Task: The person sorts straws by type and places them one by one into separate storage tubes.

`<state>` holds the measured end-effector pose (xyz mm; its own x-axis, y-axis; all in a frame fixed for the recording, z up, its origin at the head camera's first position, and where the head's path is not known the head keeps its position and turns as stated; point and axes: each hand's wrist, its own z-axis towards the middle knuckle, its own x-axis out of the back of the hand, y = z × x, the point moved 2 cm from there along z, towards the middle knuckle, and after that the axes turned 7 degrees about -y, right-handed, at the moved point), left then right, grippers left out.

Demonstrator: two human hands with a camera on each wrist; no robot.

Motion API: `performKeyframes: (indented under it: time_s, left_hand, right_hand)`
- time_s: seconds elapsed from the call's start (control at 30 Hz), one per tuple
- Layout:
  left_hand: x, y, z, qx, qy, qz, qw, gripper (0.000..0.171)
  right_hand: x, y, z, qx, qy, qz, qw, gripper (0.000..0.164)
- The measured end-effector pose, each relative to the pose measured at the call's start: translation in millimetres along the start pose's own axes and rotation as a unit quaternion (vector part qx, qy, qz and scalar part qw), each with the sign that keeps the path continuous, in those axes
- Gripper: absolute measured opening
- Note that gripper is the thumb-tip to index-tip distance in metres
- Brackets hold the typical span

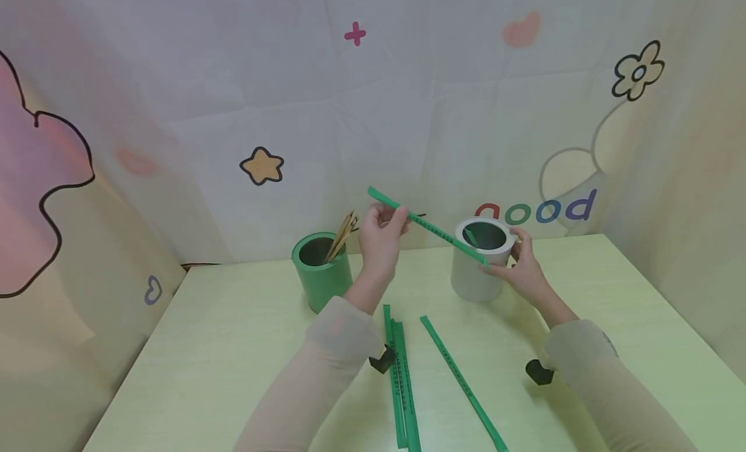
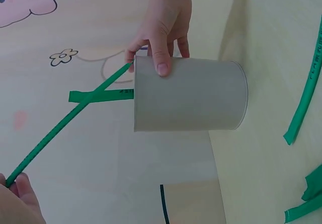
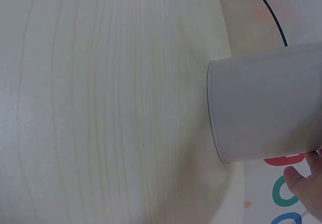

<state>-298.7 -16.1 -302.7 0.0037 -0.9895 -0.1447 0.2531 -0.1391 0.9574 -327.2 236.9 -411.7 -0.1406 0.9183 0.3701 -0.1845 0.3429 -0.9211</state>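
My left hand (image 1: 380, 245) pinches a slim green wrapped stick (image 1: 434, 228) with black print, near its upper end. The stick slants down to the right, and its lower end overlaps the rim of a light grey cylindrical cup (image 1: 474, 280). My right hand (image 1: 529, 276) grips that cup near the rim, thumb on the near side, other fingers partly hidden behind. Another green stick (image 2: 108, 96) stands inside the cup and pokes out of its mouth, crossing behind the held one in the left wrist view. The right wrist view shows the cup's side (image 3: 271, 103) upright on the table.
A green cup (image 1: 322, 280) with several thin brown sticks (image 1: 342, 237) stands at the back left. Several green wrapped sticks (image 1: 401, 381) lie bunched in front, with a single one (image 1: 463, 382) to their right. A patterned curtain (image 1: 384, 115) hangs behind the table.
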Motion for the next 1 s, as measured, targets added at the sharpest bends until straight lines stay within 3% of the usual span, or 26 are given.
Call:
performKeyframes:
  time_s: [0.3, 0.57, 0.8, 1.0]
  left_hand:
    - [-3.7, 2.3, 9.4, -0.025, 0.043, 0.018, 0.9986, 0.015]
    - [-12.3, -2.9, 13.3, -0.027, 0.052, 0.083, 0.9948, 0.017]
    - [-21.7, -13.3, 13.7, -0.012, 0.044, 0.105, 0.9935, 0.015]
    - [-28.2, -26.3, 12.8, 0.022, 0.008, 0.127, 0.9916, 0.017]
  right_hand:
    - [0.0, 0.4, -0.3, -0.014, -0.004, -0.013, 1.000, 0.094]
    - [1.0, 2.9, 1.0, -0.027, -0.005, -0.022, 0.999, 0.095]
    - [0.9, 3.2, 0.7, -0.027, -0.002, -0.025, 0.999, 0.096]
    - [1.0, 2.0, 0.6, -0.031, -0.001, -0.026, 0.999, 0.095]
